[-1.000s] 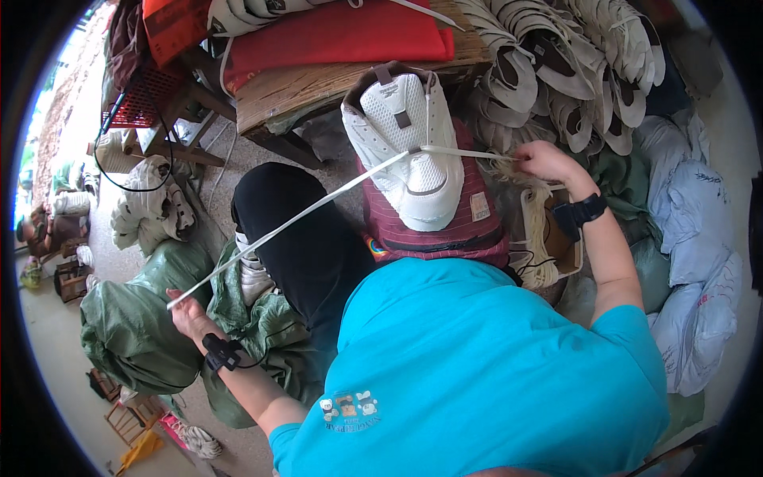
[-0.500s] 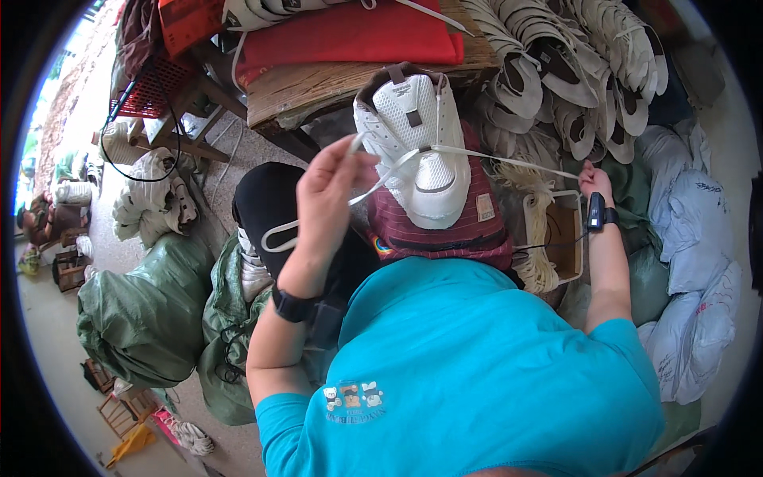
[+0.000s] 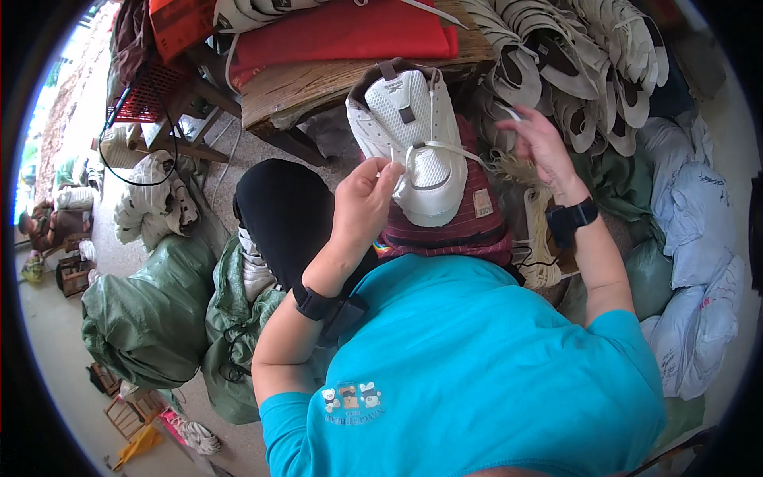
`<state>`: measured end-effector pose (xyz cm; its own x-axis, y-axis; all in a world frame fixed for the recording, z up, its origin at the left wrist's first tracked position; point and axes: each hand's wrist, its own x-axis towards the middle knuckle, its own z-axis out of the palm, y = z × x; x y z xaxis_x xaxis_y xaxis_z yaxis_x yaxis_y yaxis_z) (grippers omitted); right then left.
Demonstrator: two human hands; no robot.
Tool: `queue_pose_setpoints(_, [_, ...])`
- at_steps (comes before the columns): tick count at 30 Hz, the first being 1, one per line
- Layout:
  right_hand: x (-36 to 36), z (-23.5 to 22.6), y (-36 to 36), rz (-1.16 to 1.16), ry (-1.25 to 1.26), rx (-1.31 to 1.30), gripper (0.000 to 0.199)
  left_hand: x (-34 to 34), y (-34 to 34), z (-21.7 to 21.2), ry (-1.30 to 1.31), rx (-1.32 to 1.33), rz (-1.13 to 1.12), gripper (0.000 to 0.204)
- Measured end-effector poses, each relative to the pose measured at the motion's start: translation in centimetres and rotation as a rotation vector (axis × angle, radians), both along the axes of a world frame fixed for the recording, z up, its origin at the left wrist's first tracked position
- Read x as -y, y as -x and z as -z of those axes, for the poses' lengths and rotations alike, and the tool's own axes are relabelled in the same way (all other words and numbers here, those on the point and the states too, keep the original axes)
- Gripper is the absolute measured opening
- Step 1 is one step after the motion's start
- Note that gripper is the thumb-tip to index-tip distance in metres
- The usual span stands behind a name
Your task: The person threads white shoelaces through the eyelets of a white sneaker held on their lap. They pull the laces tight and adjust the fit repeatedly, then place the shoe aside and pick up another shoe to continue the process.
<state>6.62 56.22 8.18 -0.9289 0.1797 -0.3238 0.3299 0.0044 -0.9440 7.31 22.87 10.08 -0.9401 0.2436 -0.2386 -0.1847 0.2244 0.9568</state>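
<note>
A white high-top shoe (image 3: 433,187) with a mesh tongue and dark lining rests toe toward me on a maroon striped pad (image 3: 485,226). A white shoelace (image 3: 455,149) runs through its lowest eyelets. At the shoe's left side, my left hand (image 3: 364,203) is closed in a pinch on the lace, its fingertips partly covering the grip. My right hand (image 3: 544,151) is raised right of the shoe, a pale lace end between thumb and fingers, the other fingers loosely bent.
A wooden table (image 3: 298,91) with red fabric (image 3: 342,40) stands ahead. Stacked shoe uppers (image 3: 556,63) fill the far right. Loose laces (image 3: 539,246) hang near my right forearm. Green sacks (image 3: 147,314) lie left, white sacks (image 3: 699,230) right.
My left hand has moved right and down to the shoe's side. My right hand has come inward and up from the far right. The lace no longer stretches taut across to the right.
</note>
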Motion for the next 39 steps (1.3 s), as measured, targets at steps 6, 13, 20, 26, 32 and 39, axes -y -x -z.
queue_pose_setpoints(6, [7.3,-4.2,0.6,-0.38,-0.042,-0.138,0.025,-0.6,0.2,-0.9,-0.051,0.096,-0.032,0.027])
queue_pose_setpoints(13, [8.6,-5.1,0.4,-0.499,-0.178,-0.225,0.015,-0.7,1.4,0.0,-0.183,0.096,0.042,0.027])
queue_pose_setpoints(20, [7.0,-7.0,0.3,-0.62,-0.294,-0.102,0.015,-1.0,2.0,-0.2,0.363,-0.438,0.098,0.024])
queue_pose_setpoints(26, [7.7,-8.5,0.1,-0.413,0.095,-0.227,0.019,-0.1,3.7,-3.8,0.592,-0.991,0.225,0.024])
queue_pose_setpoints(32, [8.1,-5.1,0.5,-0.525,-0.466,-0.346,0.015,0.6,5.7,-6.3,0.737,-0.945,0.512,0.044])
queue_pose_setpoints(39, [9.1,-5.7,0.3,-0.419,-0.256,-0.163,0.011,0.2,6.5,-5.4,0.765,-0.985,0.522,0.028])
